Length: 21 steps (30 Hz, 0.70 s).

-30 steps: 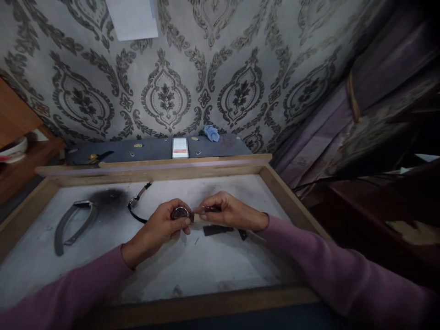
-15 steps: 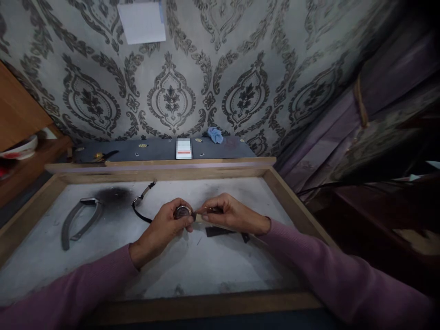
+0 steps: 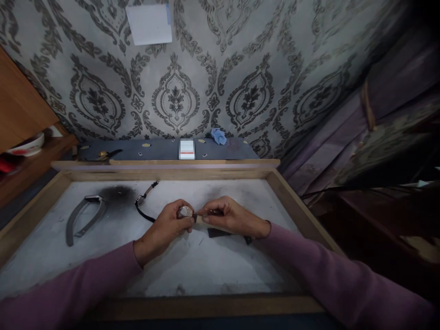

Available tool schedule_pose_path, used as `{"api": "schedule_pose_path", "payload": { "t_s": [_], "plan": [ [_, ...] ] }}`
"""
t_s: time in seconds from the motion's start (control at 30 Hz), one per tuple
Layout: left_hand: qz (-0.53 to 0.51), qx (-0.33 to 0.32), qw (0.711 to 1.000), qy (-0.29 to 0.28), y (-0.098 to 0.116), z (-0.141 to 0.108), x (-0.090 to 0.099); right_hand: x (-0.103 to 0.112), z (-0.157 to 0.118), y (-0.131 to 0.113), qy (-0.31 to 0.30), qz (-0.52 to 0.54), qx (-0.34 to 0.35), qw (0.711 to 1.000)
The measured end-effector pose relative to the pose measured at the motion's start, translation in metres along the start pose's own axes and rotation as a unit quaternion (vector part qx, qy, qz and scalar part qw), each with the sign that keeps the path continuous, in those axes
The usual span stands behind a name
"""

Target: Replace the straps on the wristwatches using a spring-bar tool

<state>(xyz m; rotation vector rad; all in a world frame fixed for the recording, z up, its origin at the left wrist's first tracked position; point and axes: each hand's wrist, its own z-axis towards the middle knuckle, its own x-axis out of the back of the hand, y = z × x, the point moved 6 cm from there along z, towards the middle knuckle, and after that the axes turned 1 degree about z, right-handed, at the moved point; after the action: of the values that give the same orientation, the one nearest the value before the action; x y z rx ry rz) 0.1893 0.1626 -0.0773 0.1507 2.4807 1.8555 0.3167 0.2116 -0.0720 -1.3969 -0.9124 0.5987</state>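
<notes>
Left of the wooden tray [image 3: 165, 174], on a shelf, sits a bowl [image 3: 27, 145]. In the tray's left part lies a grey-strapped watch [image 3: 72, 221]; nearer its middle, a black-strapped watch [image 3: 140, 200]. Above the tray's centre, the left hand [image 3: 168, 223] has its grip pinching a round watch [image 3: 185, 211]. Behind the tray's far rim, the worktop [image 3: 161, 150] bears a lit phone [image 3: 186, 150] and, farther right, a blue cloth [image 3: 218, 136]. Right of the tray's centre, the right hand's [image 3: 232, 217] grip pinches a pale strap [image 3: 199, 219] beside the round watch; a dark strip [image 3: 217, 233] lies on the tray below.
</notes>
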Motion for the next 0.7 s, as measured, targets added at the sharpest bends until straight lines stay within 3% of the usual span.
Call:
{"api": "schedule_pose_path", "payload": {
  "t_s": [0.2,0.4,0.7],
  "plan": [
    [0.003,-0.003,1.000,-0.001,0.001,0.000,0.001,0.001,0.000,0.001,-0.005,-0.041,-0.007,0.999],
    [0.010,-0.016,1.000,0.001,-0.001,0.001,0.005,0.017,-0.008,-0.019,0.089,-0.170,0.013,0.981],
    [0.018,-0.023,0.999,0.013,0.004,0.000,0.006,0.008,-0.010,-0.016,0.095,-0.178,0.022,0.979]
  ]
}}
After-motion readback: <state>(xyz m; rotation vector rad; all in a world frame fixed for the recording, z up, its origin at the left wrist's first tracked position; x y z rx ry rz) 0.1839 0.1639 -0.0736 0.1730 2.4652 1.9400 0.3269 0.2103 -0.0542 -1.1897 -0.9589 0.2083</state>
